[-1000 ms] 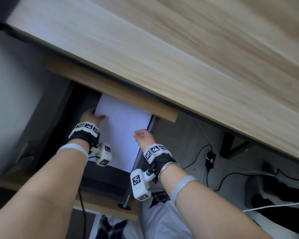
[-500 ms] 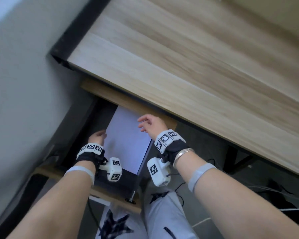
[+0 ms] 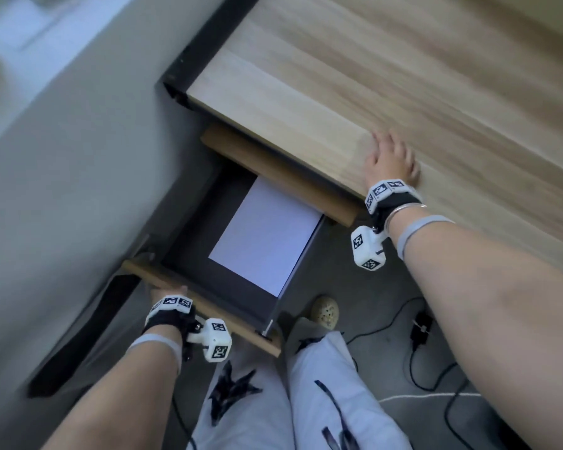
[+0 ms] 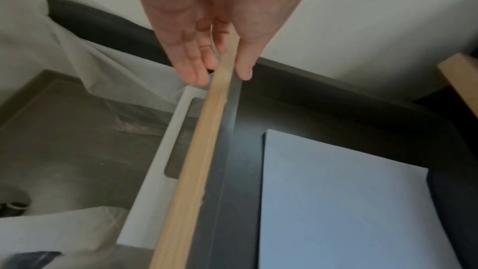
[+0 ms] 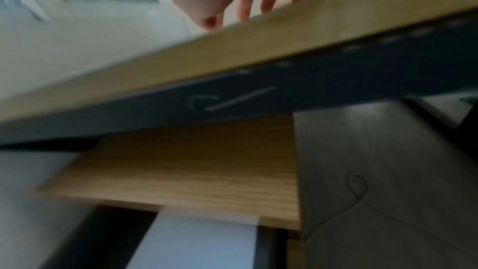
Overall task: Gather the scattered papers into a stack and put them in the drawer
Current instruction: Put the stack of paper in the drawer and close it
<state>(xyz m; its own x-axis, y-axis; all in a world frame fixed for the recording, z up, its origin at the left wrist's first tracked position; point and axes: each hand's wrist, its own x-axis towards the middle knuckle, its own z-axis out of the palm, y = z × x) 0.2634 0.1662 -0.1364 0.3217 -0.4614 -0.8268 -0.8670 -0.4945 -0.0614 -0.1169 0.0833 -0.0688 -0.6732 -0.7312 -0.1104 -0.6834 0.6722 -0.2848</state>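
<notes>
A white paper stack (image 3: 267,235) lies flat on the dark bottom of the open drawer (image 3: 205,232), its far end under a wooden panel (image 3: 273,170). No hand touches it. My left hand (image 3: 168,292) holds the drawer's wooden front (image 3: 228,323) near its left end. In the left wrist view the thumb (image 4: 244,69) is on the inner side of that front (image 4: 196,150) and the fingers (image 4: 196,73) on the outer side, with the paper stack (image 4: 336,201) to the right. My right hand (image 3: 390,157) rests palm down on the desk top (image 3: 338,92) near its front edge.
A grey wall (image 3: 62,157) runs close along the drawer's left. A black desk leg (image 3: 78,336) slants below it. My legs (image 3: 322,384) and a shoe (image 3: 324,311) are under the drawer's right corner. Black cables (image 3: 413,345) lie on the floor to the right.
Both hands let go of the paper stack. The left hand drew back to the drawer front and took hold of it. The right hand rose out of the drawer onto the desk top.
</notes>
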